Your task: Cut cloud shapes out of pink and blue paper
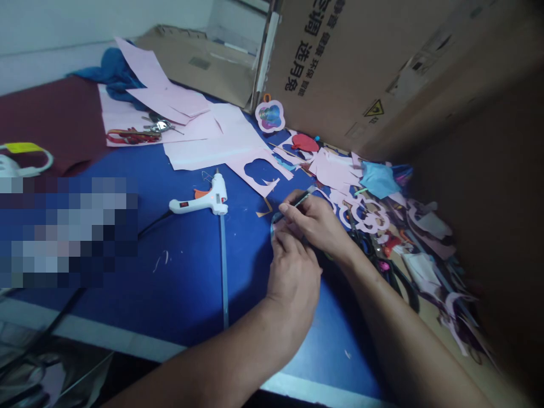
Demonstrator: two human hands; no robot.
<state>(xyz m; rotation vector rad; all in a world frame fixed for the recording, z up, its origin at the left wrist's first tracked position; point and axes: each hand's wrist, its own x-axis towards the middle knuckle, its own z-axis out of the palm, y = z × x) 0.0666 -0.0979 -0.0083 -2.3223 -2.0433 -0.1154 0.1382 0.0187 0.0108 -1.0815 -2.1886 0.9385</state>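
Observation:
My right hand (317, 224) is closed round a slim dark pen (305, 196), held slantwise with its upper end showing above the thumb; its tip is hidden. Just in front of my left wrist, my left hand (293, 266) bends its fingers down on a small pink piece (280, 225) with a bluish edge. That piece lies mostly under both hands, so its full shape cannot be seen. The two hands touch or nearly touch over the blue tabletop (182, 294).
A white glue gun (212, 197) with a long glue stick (224, 266) lies left of my hands. Pink sheets (204, 139) and keys (160, 126) lie behind. Paper scraps (334, 170), flower-shaped cutouts (368, 215) and black-handled scissors (403, 283) crowd the right, beside a cardboard box (340, 73).

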